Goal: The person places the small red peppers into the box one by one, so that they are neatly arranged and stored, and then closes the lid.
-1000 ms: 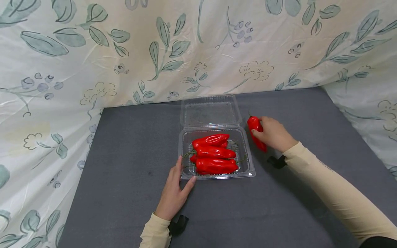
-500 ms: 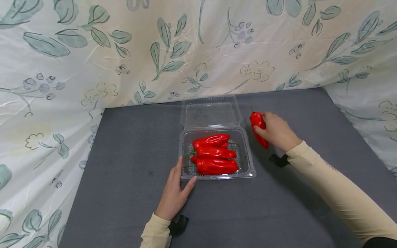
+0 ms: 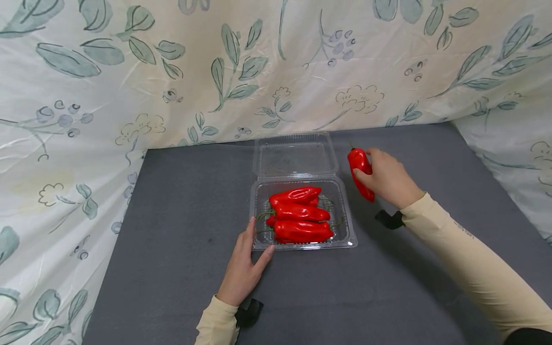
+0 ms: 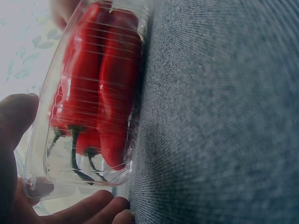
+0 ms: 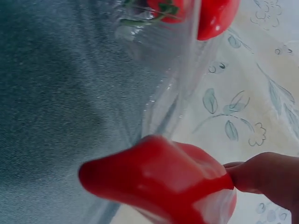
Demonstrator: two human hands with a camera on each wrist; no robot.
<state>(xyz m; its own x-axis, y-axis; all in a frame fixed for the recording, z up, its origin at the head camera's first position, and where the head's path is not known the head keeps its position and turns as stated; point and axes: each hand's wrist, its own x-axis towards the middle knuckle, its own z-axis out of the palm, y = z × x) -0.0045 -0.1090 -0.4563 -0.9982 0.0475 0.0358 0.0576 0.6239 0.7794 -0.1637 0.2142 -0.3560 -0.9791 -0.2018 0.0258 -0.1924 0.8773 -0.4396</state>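
A clear plastic clamshell box (image 3: 350,235) stands on the grey cloth, its lid (image 3: 295,155) folded back away from me. Several glossy red peppers (image 3: 302,231) with green stems lie in its base. My left hand (image 3: 241,268) rests at the box's near left corner, thumb and fingers spread and fairly straight along the walls. To the right of the box, my right hand (image 3: 390,179) grips one red pepper (image 3: 361,173) between thumb and fingers, stem pointing away. That pepper's tip (image 5: 93,175) hangs above the cloth in the right wrist view.
Grey cloth (image 3: 181,230) covers the table. Behind it and along both sides hangs a white curtain (image 3: 302,72) with leaf prints. A black wrist strap (image 3: 249,314) is on the left arm and another strap (image 3: 389,219) on the right.
My right hand has moved up the frame and slightly right with the red pepper. The left hand and the box stay where they were.
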